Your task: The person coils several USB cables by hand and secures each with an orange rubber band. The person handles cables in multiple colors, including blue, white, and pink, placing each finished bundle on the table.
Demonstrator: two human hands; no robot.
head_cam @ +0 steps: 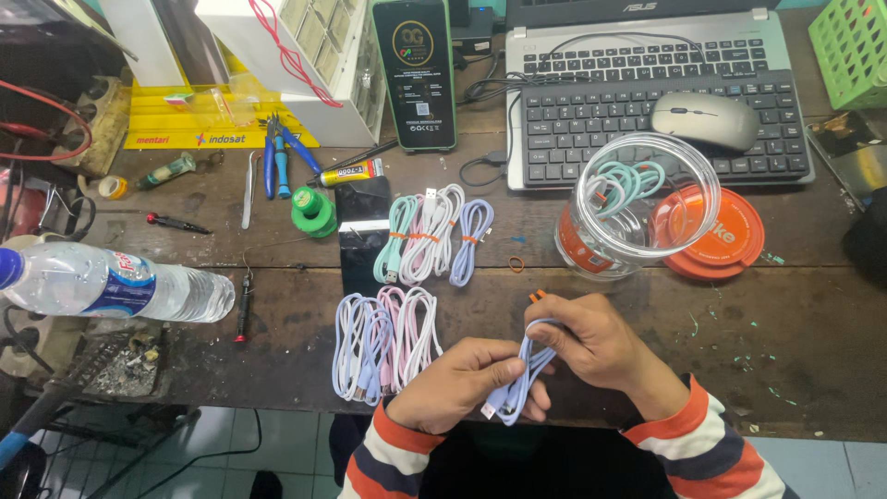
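Left hand (462,381): the near end of a coiled lilac charging cable (523,377) is being pinched by the closed fingers, a plug showing just below them.
Right hand (587,340): the far part of the same bundle is being gripped by the curled fingers, with a small orange tie (537,296) sticking up above them.
Held cable: it is being kept between both hands, above the near edge of the worn dark wooden tabletop (785,323).
Near bundles: lilac, pink and white coiled cables (386,340) are being kept side by side just left of the hands.
Far bundles: mint, white and lilac coiled cables (432,238) with orange ties are lying further back.
Jar: a clear plastic jar (637,208) is lying on its side to the far right, mint cables being held inside, its orange round lid (716,236) touching it.
Far left: a clear plastic water bottle (115,285) is lying on its side.
Far side: a black keyboard (591,129) is carrying a grey mouse (704,120).
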